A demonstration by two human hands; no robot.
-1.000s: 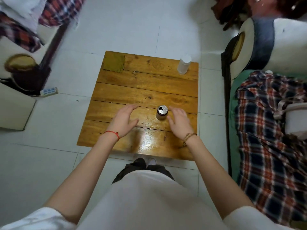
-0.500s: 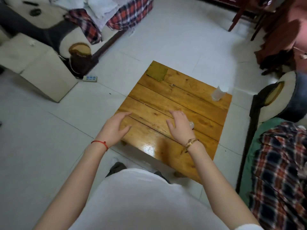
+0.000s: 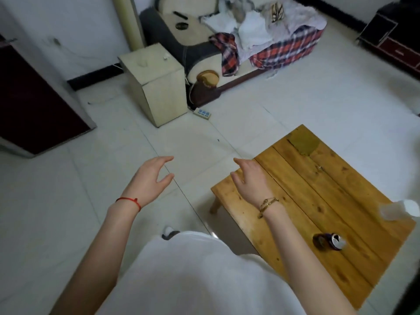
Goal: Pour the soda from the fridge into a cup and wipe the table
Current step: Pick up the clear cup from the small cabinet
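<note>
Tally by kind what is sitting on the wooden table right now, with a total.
Soda can: 1
Clear plastic cup: 1
Olive cloth: 1
Total: 3
Both hands hold nothing: left hand, right hand.

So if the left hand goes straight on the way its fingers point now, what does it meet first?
Probably nothing close: the left hand hangs open over bare floor tiles, fingers pointing up-right. Further along lies the power strip, though depth is unclear.
</note>
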